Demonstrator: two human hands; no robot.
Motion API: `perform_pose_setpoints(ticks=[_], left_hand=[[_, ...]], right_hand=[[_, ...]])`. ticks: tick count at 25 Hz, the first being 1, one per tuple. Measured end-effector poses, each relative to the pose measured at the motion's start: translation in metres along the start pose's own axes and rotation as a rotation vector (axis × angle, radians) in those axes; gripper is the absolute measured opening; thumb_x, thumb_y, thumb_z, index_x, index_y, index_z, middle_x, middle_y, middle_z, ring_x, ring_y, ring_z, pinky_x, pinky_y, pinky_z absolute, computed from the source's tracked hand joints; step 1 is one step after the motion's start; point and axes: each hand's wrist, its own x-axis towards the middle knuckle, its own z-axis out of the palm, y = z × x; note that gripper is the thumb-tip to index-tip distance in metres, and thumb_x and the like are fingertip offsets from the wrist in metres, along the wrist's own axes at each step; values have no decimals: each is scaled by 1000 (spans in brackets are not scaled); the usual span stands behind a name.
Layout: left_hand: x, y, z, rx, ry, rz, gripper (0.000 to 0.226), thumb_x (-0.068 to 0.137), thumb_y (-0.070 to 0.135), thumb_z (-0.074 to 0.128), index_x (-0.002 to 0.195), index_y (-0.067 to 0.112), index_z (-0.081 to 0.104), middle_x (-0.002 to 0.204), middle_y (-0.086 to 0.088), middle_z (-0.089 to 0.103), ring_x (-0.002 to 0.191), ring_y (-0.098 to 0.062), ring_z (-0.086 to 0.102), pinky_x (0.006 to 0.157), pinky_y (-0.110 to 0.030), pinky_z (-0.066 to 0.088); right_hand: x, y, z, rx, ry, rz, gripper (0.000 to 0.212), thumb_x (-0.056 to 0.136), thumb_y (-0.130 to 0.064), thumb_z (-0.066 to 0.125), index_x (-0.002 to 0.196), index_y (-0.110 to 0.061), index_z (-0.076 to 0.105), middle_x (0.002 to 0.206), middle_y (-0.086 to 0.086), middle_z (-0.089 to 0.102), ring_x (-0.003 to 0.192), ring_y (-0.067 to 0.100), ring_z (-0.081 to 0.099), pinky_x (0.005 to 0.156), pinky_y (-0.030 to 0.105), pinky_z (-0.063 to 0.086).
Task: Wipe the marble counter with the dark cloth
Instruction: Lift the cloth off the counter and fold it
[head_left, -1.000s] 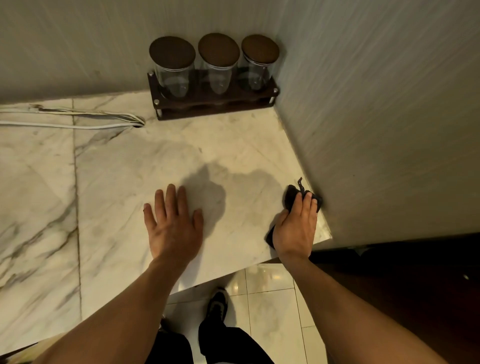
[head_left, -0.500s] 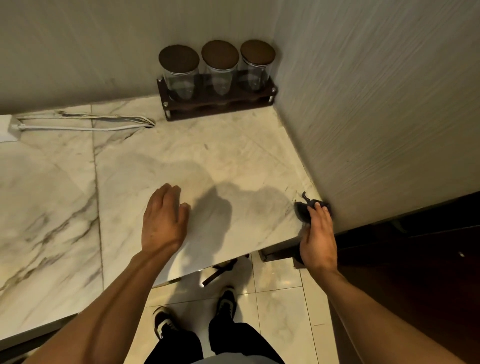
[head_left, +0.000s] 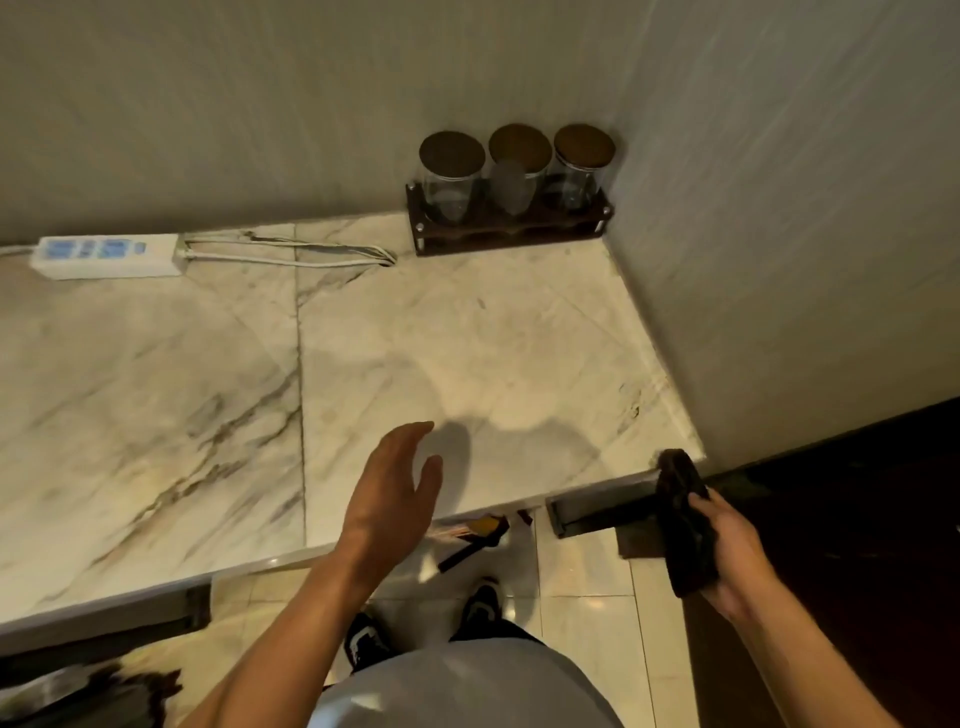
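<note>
Pale wallpapered walls meet in a corner behind the marble counter (head_left: 467, 332), which carries grey veins, a rack of three lidded jars (head_left: 511, 200) tucked into that corner and a white power strip (head_left: 106, 255) with its cord along the back edge; tiled floor and the person's shoes show below the front edge. At this moment the dark cloth (head_left: 683, 519) is off the stone, bunched in the right hand (head_left: 727, 551) just in front of and below the counter's right front corner; the fingers are curled round it, thumb on top, wrist turned so the palm faces partly up, forearm running in from the lower right. Over the front edge the left hand (head_left: 395, 488) hovers, fingers loose and gently bent, grasping nothing, palm angled toward the right; whether it touches the marble cannot be told. To wipe well from here, I would judge it best to refold the cloth to a flat face, lay it back on the stone, press with a spread palm and work in overlapping strokes from the back wall toward the edge; keep clear of the strip and cord, and go round the jar rack carefully, since a push could slide it.
</note>
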Motion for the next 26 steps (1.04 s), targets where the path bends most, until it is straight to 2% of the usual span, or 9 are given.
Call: perform_pose_setpoints(ticks=[2, 5, 7, 10, 12, 14, 18, 22, 26], left_hand=[[2, 15, -5, -92, -95, -57, 41, 95, 31, 47, 135, 24, 47, 135, 6, 51, 121, -12, 48, 99, -24, 35], [16, 38, -21, -244, -251, -112, 33, 93, 38, 51, 124, 30, 55, 126, 10, 57, 111, -6, 54, 86, -11, 37], [25, 49, -37, -319, -323, -135, 33, 92, 40, 52, 121, 26, 58, 122, 10, 59, 104, -4, 56, 83, -9, 39], [29, 45, -71, -491, -431, -208, 40, 90, 45, 54, 120, 20, 60, 119, 3, 62, 108, -14, 58, 95, -32, 46], [30, 32, -97, -555, -476, -252, 41, 84, 49, 60, 111, 18, 65, 112, -3, 68, 104, -17, 63, 89, -35, 50], [27, 19, -117, -562, -510, -271, 30, 84, 42, 63, 94, 13, 69, 99, -3, 72, 96, -15, 66, 78, -29, 51], [15, -8, -147, -554, -412, -323, 16, 83, 23, 67, 74, 16, 56, 72, 3, 60, 74, -10, 56, 67, -25, 42], [-2, -40, -167, -662, -255, -373, 21, 86, 21, 65, 95, 2, 61, 86, -11, 59, 79, -21, 55, 72, -33, 41], [-18, -67, -178, -822, -68, -479, 15, 91, 16, 58, 97, 4, 65, 89, -11, 70, 78, -19, 65, 69, -28, 52]], right_hand=[[-39, -13, 14, 240, -164, 131, 25, 89, -18, 49, 100, -8, 71, 86, 18, 70, 71, 27, 69, 56, 30, 58], [-75, -23, 55, 307, -317, 176, 32, 88, -20, 52, 72, -1, 72, 69, 20, 66, 53, 28, 66, 44, 29, 56], [-87, -25, 86, 297, -374, 194, 31, 88, -25, 53, 81, 0, 69, 76, 21, 64, 57, 29, 64, 47, 30, 56], [-100, -23, 131, 268, -506, 280, 40, 86, -38, 56, 84, -2, 74, 78, 21, 68, 60, 31, 67, 53, 34, 58], [-107, -21, 157, 246, -580, 346, 46, 86, -41, 55, 86, -1, 76, 84, 22, 71, 66, 34, 68, 60, 38, 58], [-114, -19, 180, 267, -675, 405, 50, 89, -40, 50, 105, 3, 70, 102, 26, 68, 83, 39, 68, 75, 43, 57], [-119, -15, 213, 160, -822, 451, 55, 93, -41, 49, 123, 4, 59, 115, 26, 63, 100, 37, 62, 93, 41, 47], [-118, -17, 244, 26, -817, 431, 54, 90, -45, 47, 99, 2, 73, 97, 23, 72, 80, 33, 71, 68, 35, 58], [-110, -10, 272, -136, -782, 380, 59, 92, -53, 42, 107, -5, 72, 115, 22, 67, 105, 37, 65, 96, 48, 47]])
